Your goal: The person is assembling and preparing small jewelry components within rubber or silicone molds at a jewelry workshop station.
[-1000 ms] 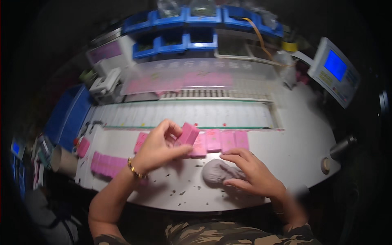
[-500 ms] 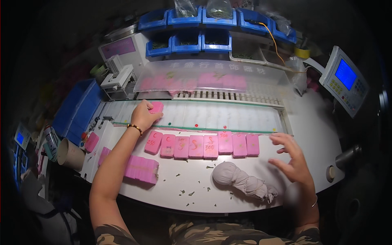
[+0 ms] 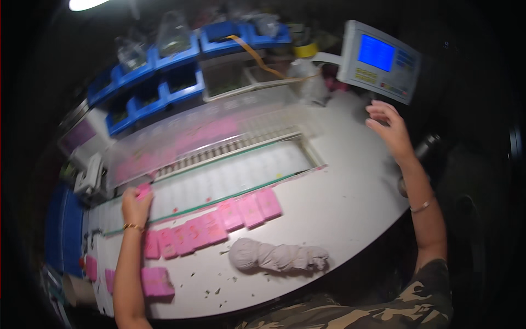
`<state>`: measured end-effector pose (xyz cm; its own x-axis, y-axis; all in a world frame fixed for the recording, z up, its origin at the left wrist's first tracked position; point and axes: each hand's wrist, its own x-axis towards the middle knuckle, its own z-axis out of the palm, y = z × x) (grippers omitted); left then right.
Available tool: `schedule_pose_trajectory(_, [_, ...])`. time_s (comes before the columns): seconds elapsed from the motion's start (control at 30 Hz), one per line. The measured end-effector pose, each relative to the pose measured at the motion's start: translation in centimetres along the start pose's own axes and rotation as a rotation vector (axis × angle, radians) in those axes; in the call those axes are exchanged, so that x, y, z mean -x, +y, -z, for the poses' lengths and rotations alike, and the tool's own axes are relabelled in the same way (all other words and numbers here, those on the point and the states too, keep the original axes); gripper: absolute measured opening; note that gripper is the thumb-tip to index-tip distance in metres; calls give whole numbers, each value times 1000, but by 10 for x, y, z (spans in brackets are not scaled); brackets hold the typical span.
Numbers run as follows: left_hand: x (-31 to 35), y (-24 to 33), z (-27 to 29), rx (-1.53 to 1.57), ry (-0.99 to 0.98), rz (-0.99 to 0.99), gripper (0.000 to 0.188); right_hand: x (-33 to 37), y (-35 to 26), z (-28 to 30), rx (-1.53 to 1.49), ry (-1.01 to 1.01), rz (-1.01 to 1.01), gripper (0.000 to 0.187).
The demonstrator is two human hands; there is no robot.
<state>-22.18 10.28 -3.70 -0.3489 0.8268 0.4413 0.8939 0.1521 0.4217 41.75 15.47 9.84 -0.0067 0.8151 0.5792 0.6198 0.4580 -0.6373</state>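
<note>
Peeking from the left hand (image 3: 135,209), a pink block (image 3: 143,190) sits gripped at its fingertips; right of that hand runs a block row (image 3: 212,226). The right hand (image 3: 392,131) hovers with loosely parted fingers, the display (image 3: 381,61) beyond.

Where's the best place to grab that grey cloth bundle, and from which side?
Probably round the twisted length of the grey cloth bundle, coming from the right: its round knob lies left, while the wrapped part stretches right like a handle.
</note>
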Motion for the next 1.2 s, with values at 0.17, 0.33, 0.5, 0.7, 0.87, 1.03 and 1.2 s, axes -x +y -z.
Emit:
schedule_pose_trajectory(0.17, [-5, -35, 14, -152, 10, 76, 39, -49, 62, 26, 316, 288, 114, 27])
schedule_pose_trajectory(0.33, [3, -15, 26, -200, -51, 153, 39, -73, 87, 58, 607, 317, 177, 28])
schedule_pose_trajectory(0.5, [34, 2, 40, -255, 4, -24, 42, -90, 96, 57, 699, 261, 162, 26])
schedule_pose_trajectory(0.7, [67, 38, 56, -52, -67, -134, 39, -99, 106, 56, 627, 278, 84, 16])
schedule_pose_trajectory(0.87, [81, 48, 65, -30, -31, -257, 40, -100, 121, 42, 449, 228, 154, 15])
schedule_pose_trajectory(1.03, [87, 74, 68, 32, -186, -265, 42, -97, 131, 71, 540, 173, 210, 17])
schedule_pose_trajectory(1.2, [92, 77, 76, 50, -315, -241, 41, -99, 130, 58, 647, 108, 104, 16])
